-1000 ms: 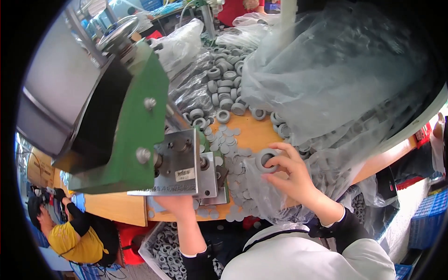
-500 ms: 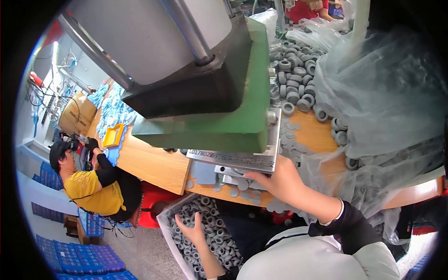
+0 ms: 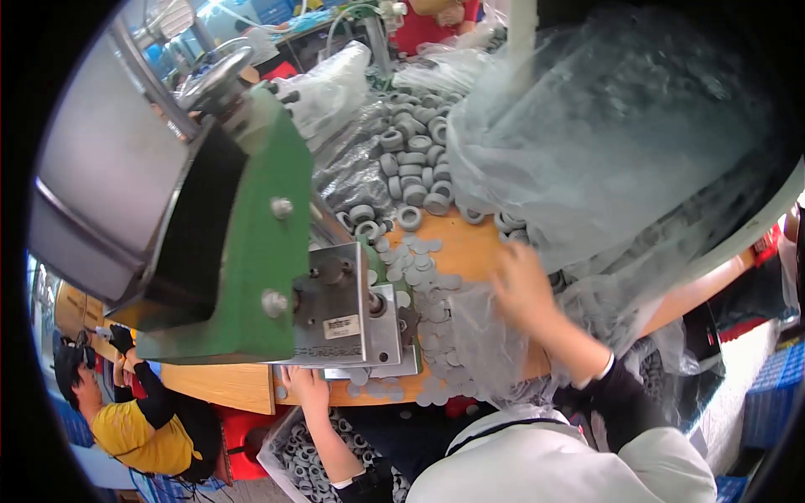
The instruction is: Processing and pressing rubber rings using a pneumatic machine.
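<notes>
Below the counter [image 3: 461, 243]: a white tub [image 3: 268, 458] is standing close to the person's lap, holding grey rings [image 3: 306, 457].
Left hand: the left hand [image 3: 309, 391] is lying at the counter's near edge, fingertips by the front of the die [image 3: 381, 339]; the plates are hiding what is under them, so I cannot tell whether its grip is holding anything.
Press: good work here is calling, I judge, for keeping fingers outside the die whenever the green press [image 3: 256, 277] is bearing down.
Discs: loose grey discs [image 3: 436, 327] are lying beside the die; brushing strays aside is probably helping parts sit flat.
Right hand: the right hand [image 3: 527, 289] is hanging, blurred, over the counter near the bag [image 3: 612, 168]; I cannot tell whether its grip is open or holding a ring.
Pile: more rings are lying in a pile [image 3: 415, 163] beyond the die, a few near the right hand; taking these closest ones singly, by the rim, is likely sparing effort.
Far left: a co-worker [image 3: 138, 436] in yellow is sitting well apart.
</notes>
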Available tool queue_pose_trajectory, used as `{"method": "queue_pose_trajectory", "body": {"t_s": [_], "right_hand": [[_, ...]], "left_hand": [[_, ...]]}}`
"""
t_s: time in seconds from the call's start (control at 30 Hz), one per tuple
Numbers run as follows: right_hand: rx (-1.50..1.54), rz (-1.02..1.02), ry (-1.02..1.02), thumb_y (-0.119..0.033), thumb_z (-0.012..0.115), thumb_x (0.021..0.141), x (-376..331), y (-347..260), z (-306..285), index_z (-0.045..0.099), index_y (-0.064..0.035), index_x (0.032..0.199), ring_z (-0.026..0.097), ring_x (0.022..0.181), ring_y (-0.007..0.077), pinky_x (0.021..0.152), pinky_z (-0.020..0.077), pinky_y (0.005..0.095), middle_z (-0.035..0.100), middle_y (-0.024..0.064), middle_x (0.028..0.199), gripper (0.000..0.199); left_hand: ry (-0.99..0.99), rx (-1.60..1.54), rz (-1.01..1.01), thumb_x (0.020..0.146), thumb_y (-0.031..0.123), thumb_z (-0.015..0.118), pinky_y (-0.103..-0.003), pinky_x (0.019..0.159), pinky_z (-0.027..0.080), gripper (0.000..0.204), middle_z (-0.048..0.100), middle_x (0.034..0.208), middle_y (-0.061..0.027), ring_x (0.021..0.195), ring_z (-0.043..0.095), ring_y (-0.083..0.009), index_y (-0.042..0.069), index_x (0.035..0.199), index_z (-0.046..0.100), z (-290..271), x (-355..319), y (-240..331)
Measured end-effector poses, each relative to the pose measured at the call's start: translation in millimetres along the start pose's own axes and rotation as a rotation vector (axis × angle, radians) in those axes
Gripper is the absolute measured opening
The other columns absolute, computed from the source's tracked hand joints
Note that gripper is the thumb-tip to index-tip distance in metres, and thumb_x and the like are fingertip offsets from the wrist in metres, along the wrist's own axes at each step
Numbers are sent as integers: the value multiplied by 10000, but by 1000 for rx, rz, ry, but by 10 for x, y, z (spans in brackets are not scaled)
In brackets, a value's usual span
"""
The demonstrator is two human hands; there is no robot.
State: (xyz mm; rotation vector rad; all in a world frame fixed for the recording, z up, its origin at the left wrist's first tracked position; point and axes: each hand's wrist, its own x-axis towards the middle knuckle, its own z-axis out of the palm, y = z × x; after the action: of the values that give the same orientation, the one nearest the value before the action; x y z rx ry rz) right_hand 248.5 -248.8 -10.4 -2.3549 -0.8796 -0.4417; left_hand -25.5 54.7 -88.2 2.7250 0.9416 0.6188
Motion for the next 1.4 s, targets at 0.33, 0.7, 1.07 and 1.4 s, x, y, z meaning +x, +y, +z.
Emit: {"method": "queue_pose_trajectory", "body": {"t_s": [0.33,0.7,1.07,1.4], "right_hand": [[-292,305,-152,-42,484,832,227,445,113,468,-11,1062,563,903,363,740,493,441,478,184,1103,232],[564,60,-155,-77,716,668,160,-205,-398,456,-14,1040,579,912,282,821,485,355,500,116,1054,459],[853,-136,-387,-154,737,728,16,-1340,-371,505,-2,1132,622,885,312,772,492,357,613,184,1004,490],[803,-171,-383,-174,717,727,186,-1406,-86,620,-5,955,607,775,351,679,490,400,636,164,862,300]], "left_hand": [[91,-329,-118,959,207,372,-514,1092,136,303,574,1099,-186,1130,449,-385,30,1117,561,108,-16,118],[406,-833,7,660,166,761,-357,801,436,392,623,943,-135,859,579,-257,-18,962,592,-611,499,1630],[586,-392,-163,654,207,776,-446,1009,326,567,580,1146,-140,1147,481,-370,-9,1112,520,-451,-420,1187],[300,-40,-204,851,257,597,-537,1062,197,576,375,1402,-160,1317,261,-422,9,1332,398,-404,-518,551]]}}
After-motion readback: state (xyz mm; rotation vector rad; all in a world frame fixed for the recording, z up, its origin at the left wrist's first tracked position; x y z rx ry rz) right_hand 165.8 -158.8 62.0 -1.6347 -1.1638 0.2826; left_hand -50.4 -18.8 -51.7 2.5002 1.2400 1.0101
